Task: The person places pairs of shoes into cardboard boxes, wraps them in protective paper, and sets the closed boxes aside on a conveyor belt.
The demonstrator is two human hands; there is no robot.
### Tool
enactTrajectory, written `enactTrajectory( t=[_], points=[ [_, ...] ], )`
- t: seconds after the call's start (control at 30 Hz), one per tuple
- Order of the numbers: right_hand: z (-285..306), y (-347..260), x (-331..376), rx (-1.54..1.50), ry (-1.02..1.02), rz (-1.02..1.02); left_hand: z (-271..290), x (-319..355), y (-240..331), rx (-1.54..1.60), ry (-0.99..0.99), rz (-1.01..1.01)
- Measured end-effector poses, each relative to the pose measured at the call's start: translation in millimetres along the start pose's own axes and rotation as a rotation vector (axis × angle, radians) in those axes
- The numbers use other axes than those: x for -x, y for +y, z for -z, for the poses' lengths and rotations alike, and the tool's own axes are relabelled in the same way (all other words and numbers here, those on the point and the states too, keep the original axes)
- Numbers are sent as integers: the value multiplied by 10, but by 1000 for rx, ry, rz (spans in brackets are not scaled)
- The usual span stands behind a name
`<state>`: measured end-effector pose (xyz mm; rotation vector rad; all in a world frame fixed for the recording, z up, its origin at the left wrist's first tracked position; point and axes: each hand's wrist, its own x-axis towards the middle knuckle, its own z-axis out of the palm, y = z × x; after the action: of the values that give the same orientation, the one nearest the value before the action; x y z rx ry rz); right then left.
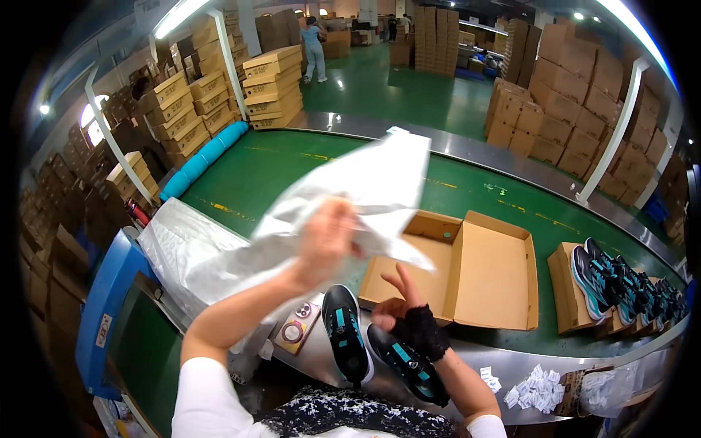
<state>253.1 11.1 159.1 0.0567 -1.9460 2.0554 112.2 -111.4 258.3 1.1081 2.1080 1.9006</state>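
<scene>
My left hand (328,237) grips a sheet of white wrapping paper (307,182), lifted and slightly blurred above the green belt. My right hand (415,321), in a black fingerless glove, has its fingers apart and holds nothing. It hovers over a pair of black and teal sneakers. The left sneaker (347,332) lies toe away from me on the metal ledge; the right sneaker (409,365) is partly covered by my wrist. Beyond my right hand sits an open brown shoebox (496,281), its lid side folded out and part of its tray hidden by the paper.
A stack of white paper (190,244) lies left, near a phone (298,328). Small white packets (537,389) are heaped at right. More sneakers (595,281) rest on boxes along the conveyor belt (504,201). A teal roll (204,160) lies at far left.
</scene>
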Motion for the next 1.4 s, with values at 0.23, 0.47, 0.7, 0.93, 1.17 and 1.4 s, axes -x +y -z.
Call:
enactTrajectory(
  t=[0.23,0.47,0.7,0.93,1.17,1.4],
  points=[
    [763,464,-410,-482,641,-49,-1118,-241,-370,-64,-221,-405],
    [2574,514,311,-85,1388,129,-693,133,-1477,-1014,-533,-461],
    [3582,762,1563,639,1432,-128,137,158,-2497,-955,-289,280],
    [1908,385,791,1498,766,-12,105,-32,-2889,308,98,1161],
    [-551,964,663,678,-574,95,-687,142,-2832,561,47,991],
    [-632,826,735,1010,-524,-194,-144,298,-2507,445,85,902]
  ],
)
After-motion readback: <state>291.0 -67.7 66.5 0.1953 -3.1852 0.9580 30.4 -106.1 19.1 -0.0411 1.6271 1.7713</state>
